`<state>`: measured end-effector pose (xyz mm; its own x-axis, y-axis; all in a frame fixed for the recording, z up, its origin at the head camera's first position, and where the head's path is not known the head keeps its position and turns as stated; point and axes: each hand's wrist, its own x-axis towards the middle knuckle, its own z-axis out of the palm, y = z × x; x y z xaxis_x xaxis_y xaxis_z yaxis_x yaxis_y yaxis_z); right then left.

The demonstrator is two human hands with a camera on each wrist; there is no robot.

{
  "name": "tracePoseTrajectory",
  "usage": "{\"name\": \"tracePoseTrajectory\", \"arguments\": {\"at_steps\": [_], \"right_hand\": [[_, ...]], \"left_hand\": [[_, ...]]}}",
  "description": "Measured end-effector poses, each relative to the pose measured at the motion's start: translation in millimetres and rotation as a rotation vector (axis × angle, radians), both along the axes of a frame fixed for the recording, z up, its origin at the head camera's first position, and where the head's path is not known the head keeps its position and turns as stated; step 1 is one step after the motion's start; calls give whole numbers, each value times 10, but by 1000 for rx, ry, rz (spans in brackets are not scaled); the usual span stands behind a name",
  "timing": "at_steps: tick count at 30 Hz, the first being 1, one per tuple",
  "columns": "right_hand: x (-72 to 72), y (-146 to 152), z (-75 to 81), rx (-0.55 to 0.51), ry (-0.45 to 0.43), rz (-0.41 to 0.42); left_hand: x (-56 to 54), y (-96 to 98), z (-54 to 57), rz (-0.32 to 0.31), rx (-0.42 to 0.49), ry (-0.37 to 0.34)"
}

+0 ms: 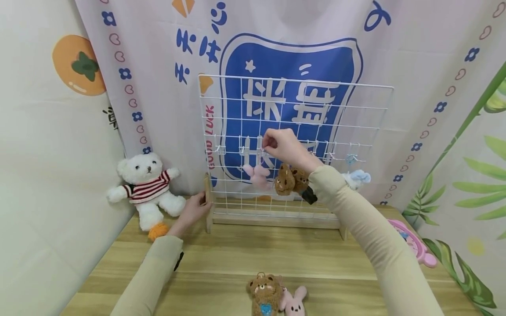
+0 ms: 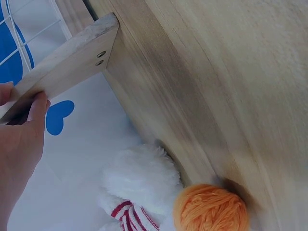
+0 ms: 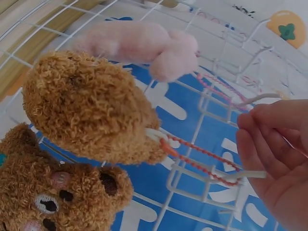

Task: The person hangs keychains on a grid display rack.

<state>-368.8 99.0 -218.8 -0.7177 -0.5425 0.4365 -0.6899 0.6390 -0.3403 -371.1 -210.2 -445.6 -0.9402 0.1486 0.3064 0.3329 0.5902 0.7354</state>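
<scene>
My left hand grips the left wooden post of a white wire grid rack; the left wrist view shows fingers and thumb on either side of this post. Up at a row of hooks, my right hand has thumb and fingertips together at the end of a pink cord. From that cord hangs a pink plush rabbit, beside a hook. Brown plush bears hang just right of it, one on a red cord, partly behind my right forearm.
A white teddy bear in a striped sweater sits left of the rack, with an orange yarn ball at its foot. A brown bear and a pink rabbit lie in front. A blue-and-white plush hangs right; a pink object stands beyond.
</scene>
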Motion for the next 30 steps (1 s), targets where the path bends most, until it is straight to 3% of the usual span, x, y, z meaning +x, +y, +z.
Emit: {"name": "tracePoseTrajectory", "arguments": {"at_steps": [6,11,18,24,30], "right_hand": [[197,114,-20,-21,74,30],[452,218,-241,-41,65,112],[714,376,-1009,-7,-64,191],[948,503,-1687,57,-241,221],[1100,601,-2164,129,-373,242]], "left_hand": [[-2,6,0,-10,-2,-4],[-8,0,20,2,3,-16],[-10,-4,31,-5,2,-15],[2,-8,29,-13,14,-30],[-10,-18,17,-20,9,-31]]}}
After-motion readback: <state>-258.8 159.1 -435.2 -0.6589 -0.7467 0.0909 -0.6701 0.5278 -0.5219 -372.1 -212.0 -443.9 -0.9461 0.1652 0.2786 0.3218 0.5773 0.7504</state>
